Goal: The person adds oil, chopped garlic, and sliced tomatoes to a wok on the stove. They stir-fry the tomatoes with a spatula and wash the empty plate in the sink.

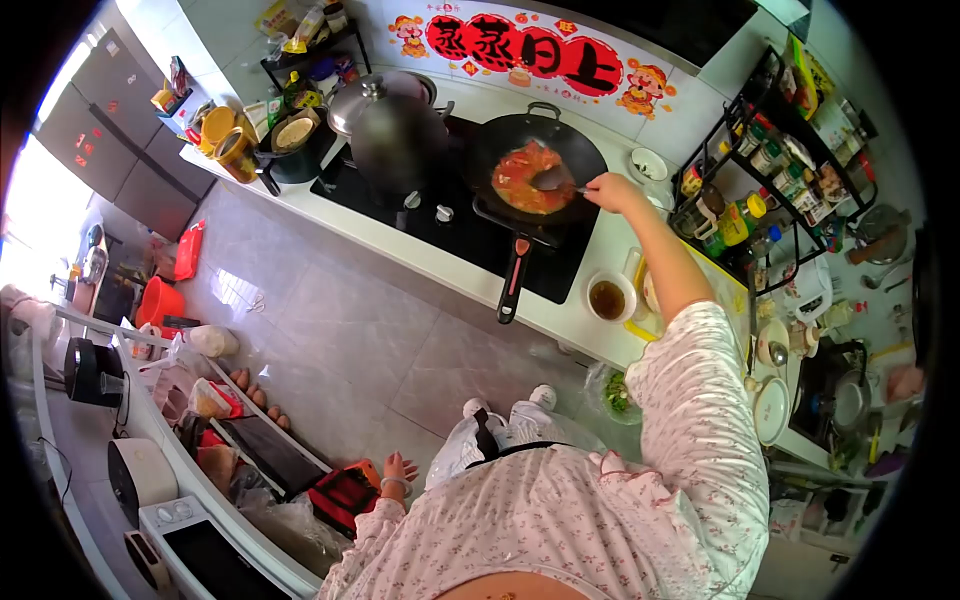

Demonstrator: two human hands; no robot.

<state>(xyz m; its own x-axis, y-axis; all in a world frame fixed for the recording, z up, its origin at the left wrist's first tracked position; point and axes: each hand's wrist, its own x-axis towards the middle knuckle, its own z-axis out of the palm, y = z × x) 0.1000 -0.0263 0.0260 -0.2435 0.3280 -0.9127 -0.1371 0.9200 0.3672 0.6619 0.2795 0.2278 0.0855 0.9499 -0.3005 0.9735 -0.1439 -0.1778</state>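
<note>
My right hand (612, 192) is closed around the handle of a spatula (549, 179), whose dark blade rests in a red, saucy tomato-looking food (520, 190). The food lies in a black wok (487, 150) on the right side of the stove. The wok's long handle (514, 280) points toward me, and nothing grips it. My left hand (397, 468) hangs low beside my body with its fingers apart and holds nothing. Near my right forearm, a white bowl of brown liquid (607, 299) sits on the counter.
Left of the wok is a lidded pot (372, 100), partly blurred. A dark pot (292, 150) stands farther left. A black spice rack (770, 160) with bottles rises at the right. A small white bowl (648, 165) sits behind my hand. Shelves with a microwave (215, 555) line the lower left.
</note>
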